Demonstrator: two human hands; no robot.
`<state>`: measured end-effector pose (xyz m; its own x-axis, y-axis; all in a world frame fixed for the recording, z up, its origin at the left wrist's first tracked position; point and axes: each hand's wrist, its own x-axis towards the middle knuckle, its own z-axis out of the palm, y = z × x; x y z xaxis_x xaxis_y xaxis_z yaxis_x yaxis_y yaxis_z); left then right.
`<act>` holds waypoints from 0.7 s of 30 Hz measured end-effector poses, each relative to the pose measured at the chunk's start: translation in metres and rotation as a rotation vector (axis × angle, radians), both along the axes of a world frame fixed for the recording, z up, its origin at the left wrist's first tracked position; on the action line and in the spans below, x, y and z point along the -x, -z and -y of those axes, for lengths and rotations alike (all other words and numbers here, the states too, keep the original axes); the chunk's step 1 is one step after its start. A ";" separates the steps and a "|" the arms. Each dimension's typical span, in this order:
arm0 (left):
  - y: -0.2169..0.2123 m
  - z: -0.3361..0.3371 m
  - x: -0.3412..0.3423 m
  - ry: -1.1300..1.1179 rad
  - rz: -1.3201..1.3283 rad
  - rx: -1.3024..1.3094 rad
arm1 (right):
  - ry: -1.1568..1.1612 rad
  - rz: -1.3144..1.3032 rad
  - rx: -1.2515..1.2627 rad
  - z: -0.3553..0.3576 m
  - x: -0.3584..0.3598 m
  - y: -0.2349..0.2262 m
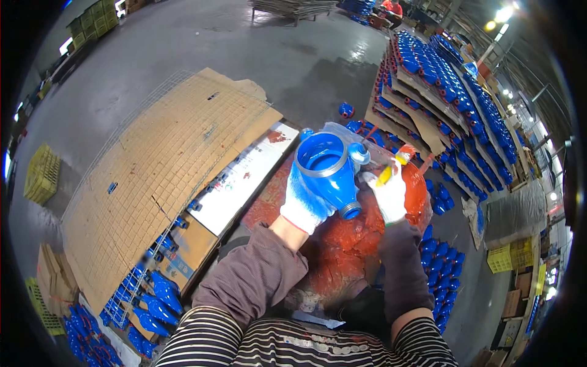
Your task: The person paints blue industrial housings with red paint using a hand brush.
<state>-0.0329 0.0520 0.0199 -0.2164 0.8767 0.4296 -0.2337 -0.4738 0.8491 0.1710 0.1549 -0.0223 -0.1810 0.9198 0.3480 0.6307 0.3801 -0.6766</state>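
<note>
Holding a hollow blue metal part (333,183), the left hand (302,200) grips it from its left side and from below. The hand has on a white glove with lots of blue on it. The part is in the middle, up above a table (342,244) that is messy with red. Its big round hole faces up, and a small round end points down toward the person.

The right hand (390,194), in a white glove too, has its fingers closed around a brush (402,160). The brush has a yellow handle, and its red bristles point up and away. The brush is near the blue part but apart from it. Just beside this hand is a round red tub (417,192).

On the left lies a big brown cardboard sheet (165,137), with a white board (235,189) next to it. On the right, lots of blue parts (458,104) sit in a tall stack, with flat sheets between the layers.
</note>
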 end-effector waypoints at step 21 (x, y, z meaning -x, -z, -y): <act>0.034 -0.074 0.037 0.281 1.207 0.336 | -0.083 0.057 -0.428 0.075 0.093 -0.087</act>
